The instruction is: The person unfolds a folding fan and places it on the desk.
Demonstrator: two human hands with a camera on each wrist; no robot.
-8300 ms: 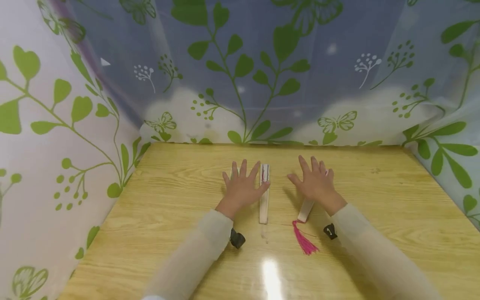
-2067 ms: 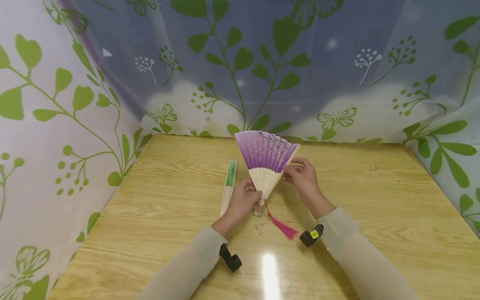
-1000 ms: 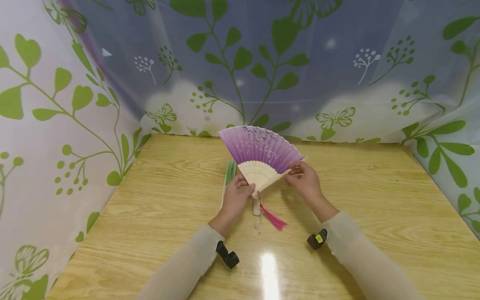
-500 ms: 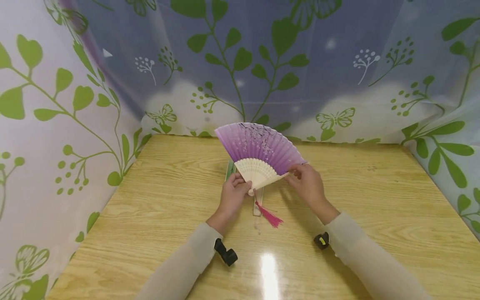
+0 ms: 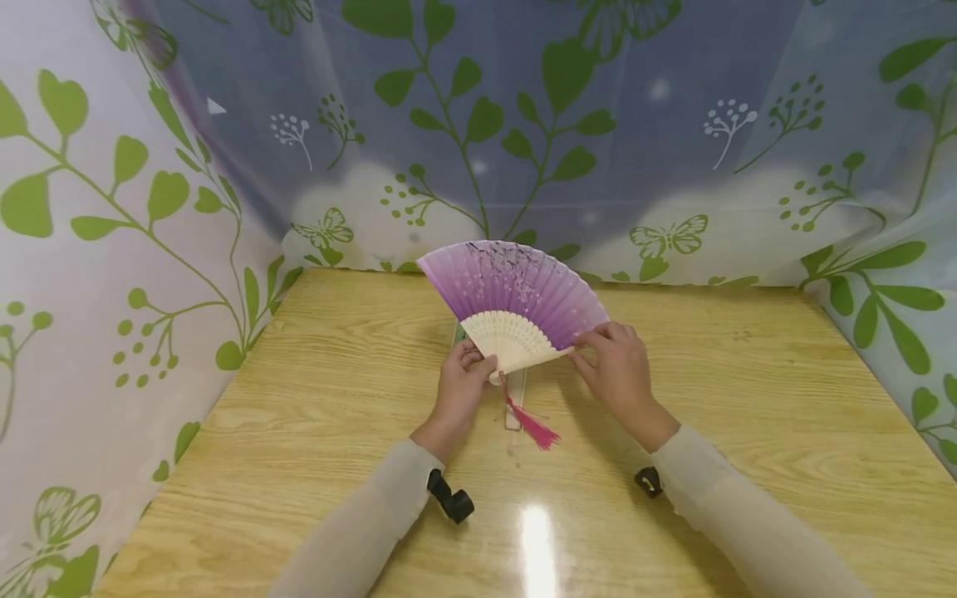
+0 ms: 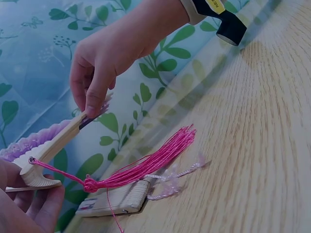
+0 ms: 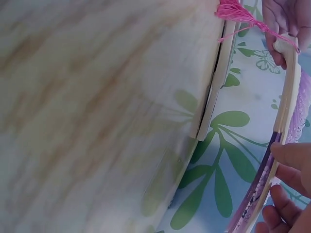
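A purple folding fan [image 5: 516, 282] with white blossoms, dark branches and pale pierced ribs is spread wide above the table. My left hand [image 5: 459, 386] pinches it near the pivot, thumb on the ribs. At its right-hand edge, my right hand [image 5: 620, 365] pinches the outer guard stick between thumb and fingers, also visible in the right wrist view. A pink tassel [image 6: 150, 162] hangs from the pivot. Below lies a closed folding fan [image 6: 116, 199] with a pale cord, partly covered by the spread one. The green closed fan [image 5: 458, 332] is mostly hidden behind the left hand and the purple fan.
The wooden table [image 5: 336, 390] has a bright light reflection near its front. A curtain [image 5: 673, 124] printed with leaves and butterflies hangs along its back and sides. Each wrist carries a small black camera [image 5: 452, 502].
At first the fans lay closed under spread hands. The purple fan has since been lifted and fanned out ever wider; lately the pivot and left hand shift slightly left and the right hand slightly right.
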